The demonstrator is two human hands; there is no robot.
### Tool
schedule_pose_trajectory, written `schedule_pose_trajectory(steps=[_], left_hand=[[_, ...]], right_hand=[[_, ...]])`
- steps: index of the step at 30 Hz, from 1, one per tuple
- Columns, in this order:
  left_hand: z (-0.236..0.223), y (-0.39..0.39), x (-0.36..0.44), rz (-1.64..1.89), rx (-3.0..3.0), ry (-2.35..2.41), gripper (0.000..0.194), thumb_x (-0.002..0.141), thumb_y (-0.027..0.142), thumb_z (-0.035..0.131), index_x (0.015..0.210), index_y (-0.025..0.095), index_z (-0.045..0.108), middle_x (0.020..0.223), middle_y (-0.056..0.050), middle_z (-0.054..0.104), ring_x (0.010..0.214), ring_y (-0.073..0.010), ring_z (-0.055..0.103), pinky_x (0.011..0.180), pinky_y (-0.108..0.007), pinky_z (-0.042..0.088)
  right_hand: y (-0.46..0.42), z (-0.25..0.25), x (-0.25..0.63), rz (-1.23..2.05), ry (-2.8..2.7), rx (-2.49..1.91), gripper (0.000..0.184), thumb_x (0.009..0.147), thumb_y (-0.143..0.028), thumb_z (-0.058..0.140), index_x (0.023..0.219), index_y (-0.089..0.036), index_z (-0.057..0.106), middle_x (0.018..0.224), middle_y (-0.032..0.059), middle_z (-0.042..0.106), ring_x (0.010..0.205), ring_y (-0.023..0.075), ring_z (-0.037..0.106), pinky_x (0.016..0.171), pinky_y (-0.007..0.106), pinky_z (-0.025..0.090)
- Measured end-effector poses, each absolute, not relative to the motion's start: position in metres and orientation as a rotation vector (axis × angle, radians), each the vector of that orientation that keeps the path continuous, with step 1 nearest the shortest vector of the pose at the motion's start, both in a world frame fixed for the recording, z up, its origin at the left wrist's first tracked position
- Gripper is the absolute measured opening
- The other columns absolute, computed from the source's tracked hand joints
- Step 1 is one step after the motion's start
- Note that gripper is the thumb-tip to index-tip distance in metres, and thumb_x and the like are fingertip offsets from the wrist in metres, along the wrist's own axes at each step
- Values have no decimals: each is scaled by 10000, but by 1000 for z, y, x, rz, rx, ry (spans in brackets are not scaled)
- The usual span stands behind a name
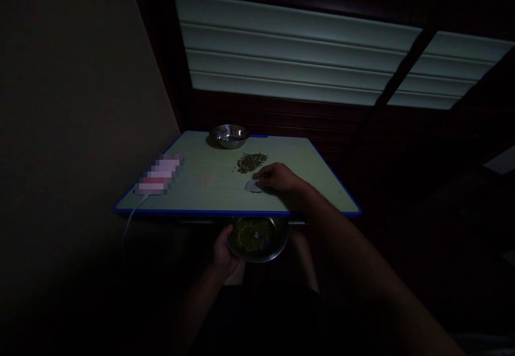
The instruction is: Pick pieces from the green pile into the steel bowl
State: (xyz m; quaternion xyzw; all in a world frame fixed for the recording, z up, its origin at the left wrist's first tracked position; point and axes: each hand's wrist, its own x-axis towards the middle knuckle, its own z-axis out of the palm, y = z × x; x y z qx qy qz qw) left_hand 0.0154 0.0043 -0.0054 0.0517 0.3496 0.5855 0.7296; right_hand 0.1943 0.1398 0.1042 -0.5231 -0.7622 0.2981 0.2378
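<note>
My left hand (pixel 223 251) grips the left rim of a steel bowl (pixel 279 238), just below the table's front edge. Small green grains, like mung beans, lie in that bowl with a little white and red bit (pixel 256 235) among them. Over the table, my right hand (pixel 279 178) pinches a thin, pale, flat piece (pixel 252 186), whose kind is hard to make out in the dim light. A few grains show at its lower edge. Just beyond my right fingers lies a loose pile of brownish-green grains (pixel 250 162).
A second steel bowl (pixel 229 137) stands at the back of the blue-edged table (pixel 189 200). On the left lies a blurred pink phone-like object (pixel 160 173) with a white cable (pixel 131 217) hanging off the edge. Pale specks (pixel 206 180) are scattered left of centre. A wall borders the left side.
</note>
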Motion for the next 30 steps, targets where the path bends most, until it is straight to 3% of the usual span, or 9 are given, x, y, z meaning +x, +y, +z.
schedule_pose_trajectory(steps=[12, 22, 30], left_hand=[[-9, 5, 15, 1298, 98, 731, 266, 762, 269, 605, 945, 121, 729, 882, -113, 768, 979, -302, 685, 913, -446, 509], [-1, 4, 18, 1318, 71, 800, 214, 775, 253, 580, 847, 121, 732, 821, -104, 765, 868, -269, 707, 896, -417, 516], [-6, 4, 16, 1307, 92, 796, 231, 772, 259, 584, 906, 140, 730, 838, -87, 770, 871, -265, 709, 899, -424, 516]], right_hand=[[127, 103, 189, 957, -2113, -1320, 252, 706, -188, 740, 957, -168, 739, 941, 46, 741, 780, 122, 650, 701, 216, 473], [109, 115, 185, 902, -2211, -1358, 257, 707, -208, 733, 962, -175, 733, 867, 20, 727, 711, 113, 621, 672, 221, 441], [105, 114, 186, 886, -2250, -1322, 234, 725, -238, 725, 951, -178, 731, 819, 10, 714, 704, 113, 606, 664, 225, 423]])
